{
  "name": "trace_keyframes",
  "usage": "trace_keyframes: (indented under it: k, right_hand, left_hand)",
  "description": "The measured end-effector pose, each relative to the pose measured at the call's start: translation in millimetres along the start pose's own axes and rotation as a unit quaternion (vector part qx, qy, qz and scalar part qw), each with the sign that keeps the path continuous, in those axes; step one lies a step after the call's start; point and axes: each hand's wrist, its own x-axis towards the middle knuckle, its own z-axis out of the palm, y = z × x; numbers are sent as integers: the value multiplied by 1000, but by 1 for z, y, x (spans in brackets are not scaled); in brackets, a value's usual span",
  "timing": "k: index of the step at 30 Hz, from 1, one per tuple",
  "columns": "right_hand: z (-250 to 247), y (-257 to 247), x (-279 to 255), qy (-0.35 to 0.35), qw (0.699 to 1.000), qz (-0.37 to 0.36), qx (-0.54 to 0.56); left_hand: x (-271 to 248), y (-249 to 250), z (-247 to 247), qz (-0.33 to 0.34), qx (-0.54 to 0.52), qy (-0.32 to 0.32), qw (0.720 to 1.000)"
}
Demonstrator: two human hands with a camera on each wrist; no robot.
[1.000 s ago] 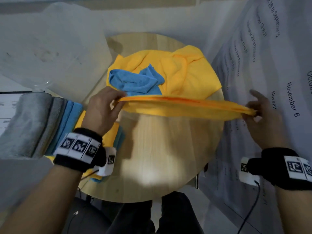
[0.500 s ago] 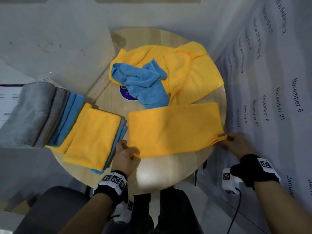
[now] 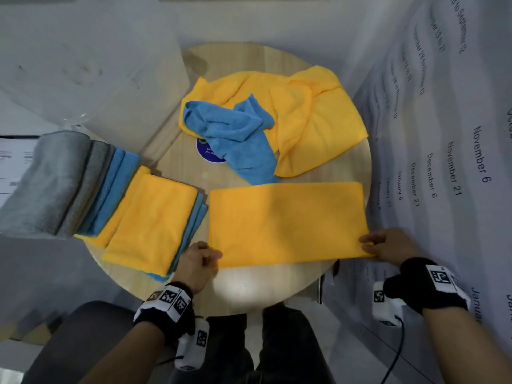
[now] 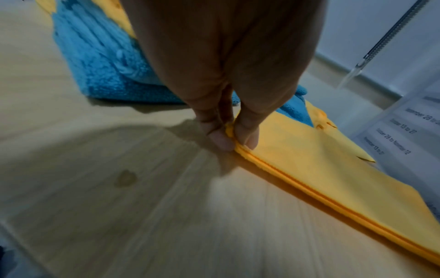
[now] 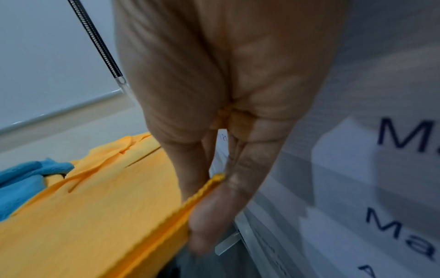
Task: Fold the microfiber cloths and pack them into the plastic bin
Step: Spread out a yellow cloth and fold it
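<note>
A yellow cloth [image 3: 285, 223] lies folded in half on the round wooden table [image 3: 249, 289], its doubled edge toward me. My left hand [image 3: 202, 261] pinches its near left corner [image 4: 232, 139]. My right hand [image 3: 388, 245] pinches the near right corner [image 5: 209, 186] at the table's right rim. Left of it sits a stack of folded cloths [image 3: 149, 225], yellow on blue. Behind lie a crumpled blue cloth [image 3: 235, 134] and an unfolded yellow cloth [image 3: 313, 117]. The plastic bin [image 3: 83, 65], clear and hazy, stands at the back left.
Grey and blue folded cloths [image 3: 55, 184] hang over the left edge beside the stack. A wall calendar sheet [image 3: 443, 134] with dates rises close along the table's right side. A purple round sticker [image 3: 206, 151] shows on the tabletop under the blue cloth.
Both hands drew the yellow cloth's far edge toward me and laid it down, folding it in half. In the last half second it was pulled flat and square.
</note>
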Motion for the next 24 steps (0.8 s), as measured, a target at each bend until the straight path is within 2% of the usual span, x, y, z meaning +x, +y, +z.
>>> trace_keyframes:
  k: [6, 8, 11, 12, 14, 16, 19, 22, 24]
  right_hand:
    - [1, -5, -15, -44, 998, 32, -32]
    - [2, -11, -18, -29, 995, 19, -97]
    - [10, -25, -15, 76, 964, -70, -245]
    - [16, -31, -14, 114, 953, -116, -256]
    - [31, -42, -10, 151, 931, -204, -263]
    - [49, -53, -7, 128, 901, -268, -316]
    - [82, -67, -7, 68, 856, -342, -382]
    - [115, -74, -4, 9, 823, -344, -451]
    - [124, -70, 4, 8, 834, -298, -464]
  left_hand:
    - [-6, -14, -2, 8, 21, -30, 999]
    - [-4, -14, 0, 23, 33, -2, 999]
    - [-1, -4, 1, 77, 151, 92, 981]
    - [0, 3, 1, 99, 171, 119, 973]
    - [4, 27, 3, 143, 149, 149, 967]
    - [15, 50, 12, 218, 154, 125, 956]
    - [37, 76, 35, 297, 210, 32, 931]
    - [53, 96, 55, 301, 266, -35, 915]
    - [61, 96, 62, 266, 311, -51, 911]
